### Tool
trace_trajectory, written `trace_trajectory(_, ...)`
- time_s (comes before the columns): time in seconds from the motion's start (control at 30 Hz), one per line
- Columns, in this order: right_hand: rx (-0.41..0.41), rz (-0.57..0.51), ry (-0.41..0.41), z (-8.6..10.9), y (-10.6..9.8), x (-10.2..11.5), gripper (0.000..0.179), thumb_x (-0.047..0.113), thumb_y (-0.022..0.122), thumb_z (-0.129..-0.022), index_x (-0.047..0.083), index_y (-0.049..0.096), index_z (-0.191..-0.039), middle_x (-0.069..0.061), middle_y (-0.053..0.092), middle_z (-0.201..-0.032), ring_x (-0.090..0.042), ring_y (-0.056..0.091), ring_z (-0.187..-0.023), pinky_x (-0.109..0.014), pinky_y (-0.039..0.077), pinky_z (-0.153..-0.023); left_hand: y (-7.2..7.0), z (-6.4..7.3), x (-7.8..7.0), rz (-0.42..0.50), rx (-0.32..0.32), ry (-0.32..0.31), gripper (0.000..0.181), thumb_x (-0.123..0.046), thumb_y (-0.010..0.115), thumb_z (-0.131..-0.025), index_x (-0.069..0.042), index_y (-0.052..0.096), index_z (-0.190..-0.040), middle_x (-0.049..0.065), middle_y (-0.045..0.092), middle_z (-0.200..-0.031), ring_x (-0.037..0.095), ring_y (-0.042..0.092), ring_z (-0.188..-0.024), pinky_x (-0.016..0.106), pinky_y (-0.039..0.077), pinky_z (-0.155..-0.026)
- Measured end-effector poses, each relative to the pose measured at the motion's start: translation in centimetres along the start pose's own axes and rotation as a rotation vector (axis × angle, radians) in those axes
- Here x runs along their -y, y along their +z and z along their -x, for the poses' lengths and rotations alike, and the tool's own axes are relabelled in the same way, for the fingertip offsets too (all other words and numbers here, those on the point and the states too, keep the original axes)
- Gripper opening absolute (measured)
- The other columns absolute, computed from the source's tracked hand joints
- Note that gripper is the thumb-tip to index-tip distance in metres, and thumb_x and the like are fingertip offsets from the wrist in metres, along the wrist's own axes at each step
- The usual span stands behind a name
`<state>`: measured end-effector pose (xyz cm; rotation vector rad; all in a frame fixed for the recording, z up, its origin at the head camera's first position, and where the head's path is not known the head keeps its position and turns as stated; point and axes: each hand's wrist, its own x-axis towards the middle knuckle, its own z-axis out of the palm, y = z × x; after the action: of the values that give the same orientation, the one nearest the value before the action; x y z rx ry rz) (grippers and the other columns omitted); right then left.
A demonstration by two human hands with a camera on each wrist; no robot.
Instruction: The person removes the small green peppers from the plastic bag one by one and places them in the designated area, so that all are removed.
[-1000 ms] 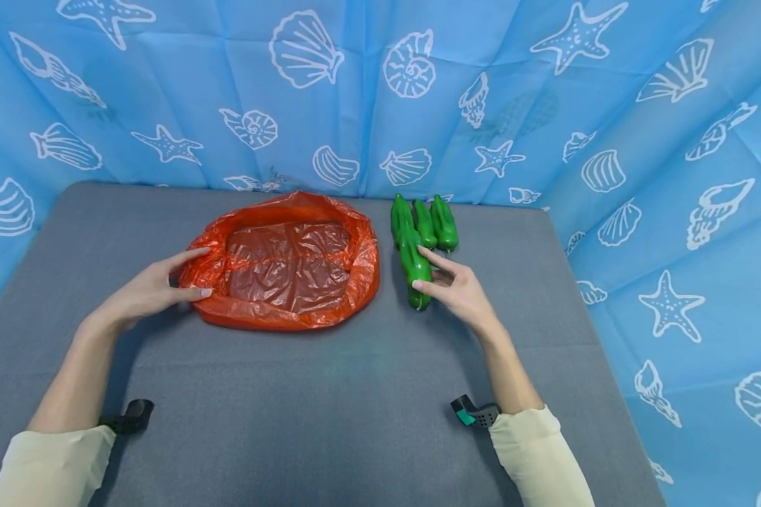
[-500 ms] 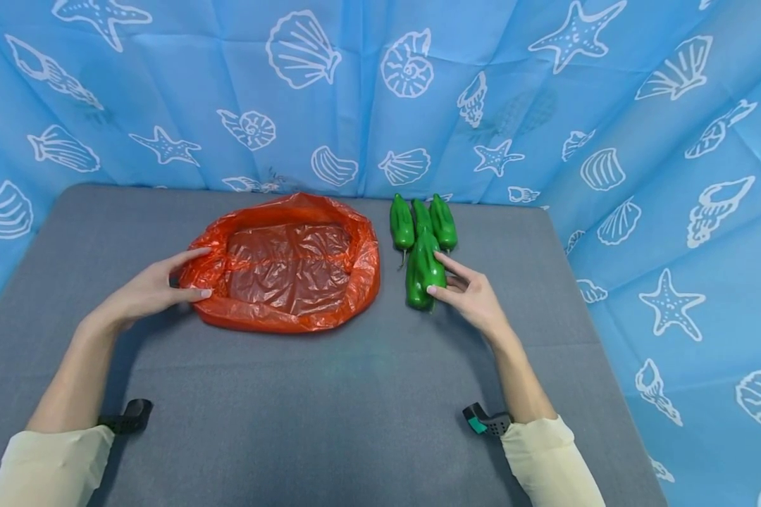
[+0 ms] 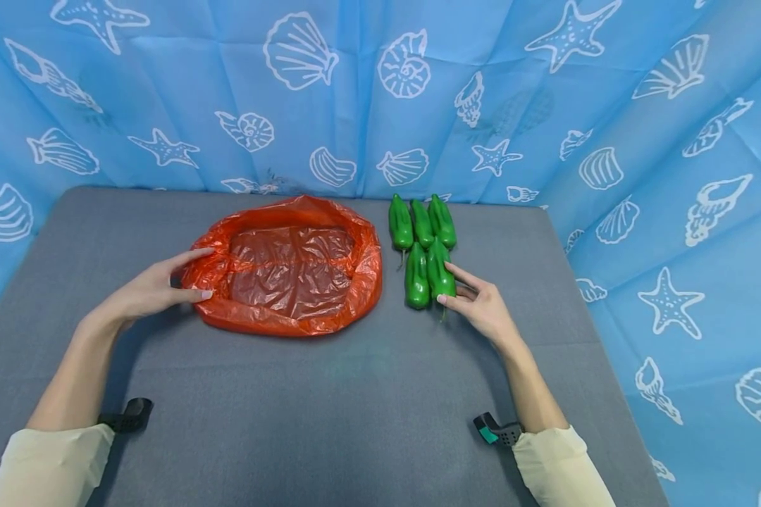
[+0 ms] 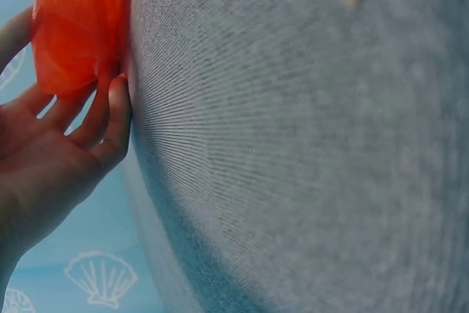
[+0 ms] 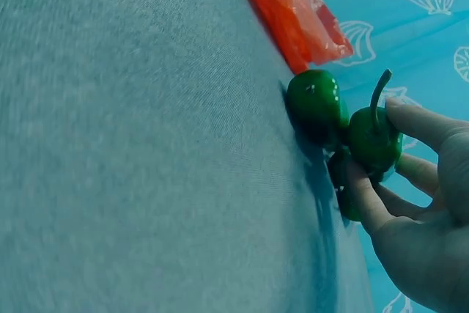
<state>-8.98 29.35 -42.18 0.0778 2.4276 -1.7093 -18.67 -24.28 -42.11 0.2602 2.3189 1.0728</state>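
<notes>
My left hand [image 3: 158,285] grips the left end of a red plastic bag [image 3: 294,325] that lies opened out, its rim rolled into a thick oval. In the left wrist view, the fingers [image 4: 97,111] curl round the bag's end [image 4: 80,27]. My right hand [image 3: 482,303] pinches a glossy green pepper [image 3: 441,271] between thumb and fingers, its stem toward me. The right wrist view shows this pepper [image 5: 374,141] raised a little, right beside another pepper [image 5: 316,104] on the table. That other pepper [image 3: 417,278] lies just left of the held one.
Behind these two, a row of three green peppers [image 3: 422,224] lies near the far edge of the grey cloth-covered table [image 3: 304,422]. A blue curtain with white shells [image 3: 368,91] hangs behind and at the right side.
My right hand has moved right with its pepper, from over the left rear and front-left peppers to the front-left pepper's right side. My left hand stays on the bag.
</notes>
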Motion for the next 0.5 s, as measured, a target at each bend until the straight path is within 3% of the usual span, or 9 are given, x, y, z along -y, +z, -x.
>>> trace_trajectory(0.5, 0.001, 0.04, 0.03, -0.12, -0.52, -1.03, 0.068, 0.027, 0.074, -0.091, 0.022, 0.043, -0.151, -0.012, 0.048, -0.147, -0.023, 0.063, -0.117, -0.024, 0.054, -0.086, 0.09, 0.01, 0.2, -0.015, -0.008, 0.015, 0.092, -0.037, 0.07, -0.092, -0.017, 0.012, -0.161, 0.034, 0.003, -0.16, 0.06, 0.01, -0.141, 0.079, 0.018, -0.103)
